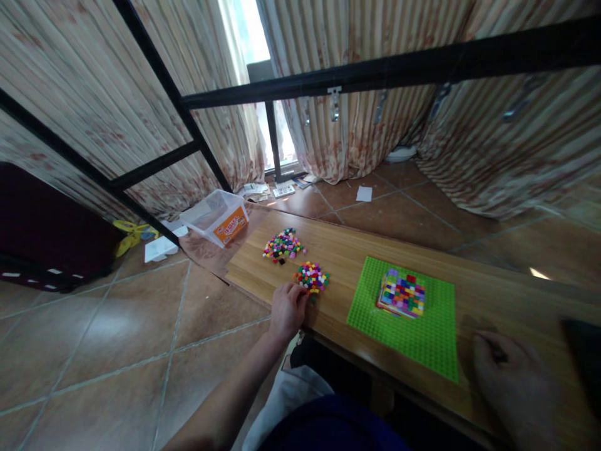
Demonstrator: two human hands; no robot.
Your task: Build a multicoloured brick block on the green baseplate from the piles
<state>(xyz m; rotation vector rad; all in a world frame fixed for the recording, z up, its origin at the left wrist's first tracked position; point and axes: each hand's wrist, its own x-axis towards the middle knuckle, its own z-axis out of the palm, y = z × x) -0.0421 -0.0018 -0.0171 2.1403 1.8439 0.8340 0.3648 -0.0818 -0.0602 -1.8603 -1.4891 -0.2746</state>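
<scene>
My left hand (287, 309) is at the near edge of a pile of small coloured toy bricks (312, 275). Its thumb and fingertips are pinched together, and whatever is between them is too small to make out. A few loose bricks lie right by the fingertips. On a green studded baseplate (370, 326) stands a block built of many-coloured bricks (402, 294), with a red brick at its far edge. To the right of the baseplate, my right hand (511, 376) rests on the table with its fingers curled in. The inside of that hand is hidden.
A second brick pile (284, 244) lies farther back on the wooden table (338, 250). A clear plastic box (218, 216) with an orange label stands beyond the table's left end. A black metal frame (375, 81) crosses above. A dark object (582, 351) sits at the right edge.
</scene>
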